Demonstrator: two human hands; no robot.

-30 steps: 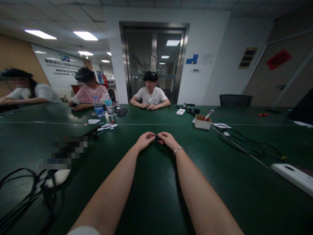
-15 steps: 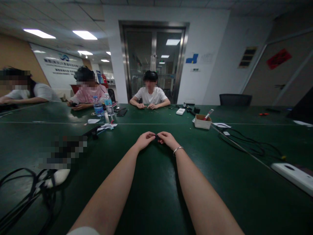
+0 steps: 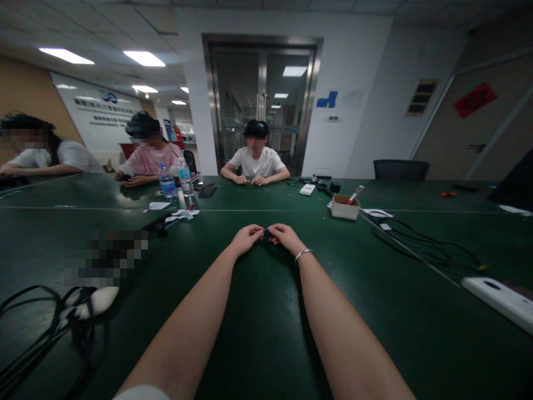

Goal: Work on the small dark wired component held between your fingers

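Both my arms stretch forward over the green table (image 3: pixel 266 311). Between my fingertips is a small black object (image 3: pixel 267 234), too small and dark for its kind to be made out. My left hand (image 3: pixel 249 239) pinches its left side with thumb and fingers. From the other side my right hand (image 3: pixel 285 237) grips it, fingers curled and partly hiding it. A silver bangle (image 3: pixel 303 255) circles my right wrist.
A small box (image 3: pixel 345 209) with a pen-like item stands beyond my right hand. Black cables (image 3: pixel 433 244) lie to the right, more cables (image 3: pixel 79 322) at the left. Water bottles (image 3: pixel 168 183) stand back left. A person (image 3: pixel 256 161) sits opposite; two others sit left.
My hands stay in almost the same place, still holding the small black object. Only a very slight shift of the fingers around it shows.
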